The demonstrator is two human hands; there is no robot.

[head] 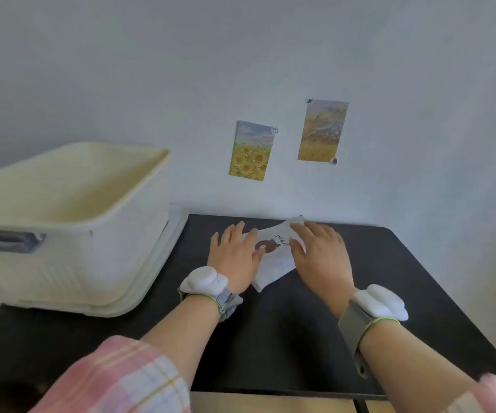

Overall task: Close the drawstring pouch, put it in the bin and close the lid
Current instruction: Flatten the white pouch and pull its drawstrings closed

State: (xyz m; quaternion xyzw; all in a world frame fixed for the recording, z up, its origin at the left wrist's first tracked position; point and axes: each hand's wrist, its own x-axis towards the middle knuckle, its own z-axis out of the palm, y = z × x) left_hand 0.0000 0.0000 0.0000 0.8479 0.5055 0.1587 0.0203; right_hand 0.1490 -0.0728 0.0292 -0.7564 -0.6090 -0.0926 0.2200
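Looks like we're right at step one: the white drawstring pouch (273,257) with the bear print lies flat on the black bench (285,338), left hand (234,257) spread flat on its near-left side, right hand (319,254) on the far-right edge, fingers (300,226) loosely open, not gripping anything I can see. Next I'd guess finding the cord ends and pulling the mouth shut; the open cream bin (71,222) sits to the left, lid apparently underneath it.
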